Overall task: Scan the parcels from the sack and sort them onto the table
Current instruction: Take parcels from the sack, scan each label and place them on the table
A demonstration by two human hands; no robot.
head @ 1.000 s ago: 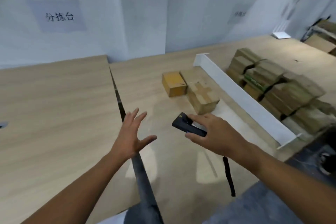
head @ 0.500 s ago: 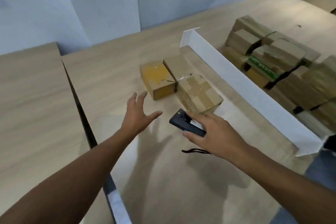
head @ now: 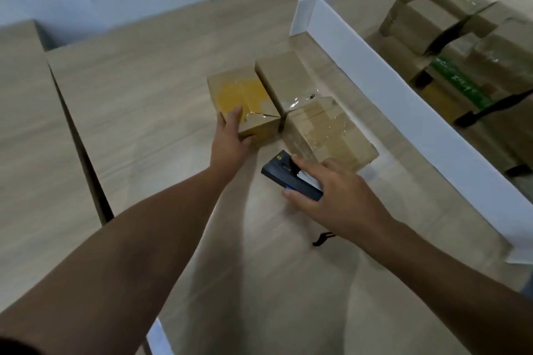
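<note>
Three cardboard parcels sit together on the wooden table [head: 150,112]. My left hand [head: 230,135] grips the near left corner of the yellow-topped parcel [head: 245,95], fingers on top and thumb on its front face. Behind it lies a plain brown parcel [head: 281,75], and to the right a taped parcel [head: 328,130]. My right hand [head: 334,196] holds a dark handheld scanner [head: 285,174] just in front of the taped parcel, its black strap [head: 321,238] trailing on the table.
A long white divider [head: 403,106] runs diagonally across the table to the right. Beyond it is a pile of several brown parcels [head: 461,37]. A dark gap [head: 80,150] separates this table from another on the left. Pale walls stand behind.
My left hand has reached forward from open in mid-air and taken hold of the yellow-topped parcel. The view has moved closer and tilted down. The right hand stays with the scanner.
</note>
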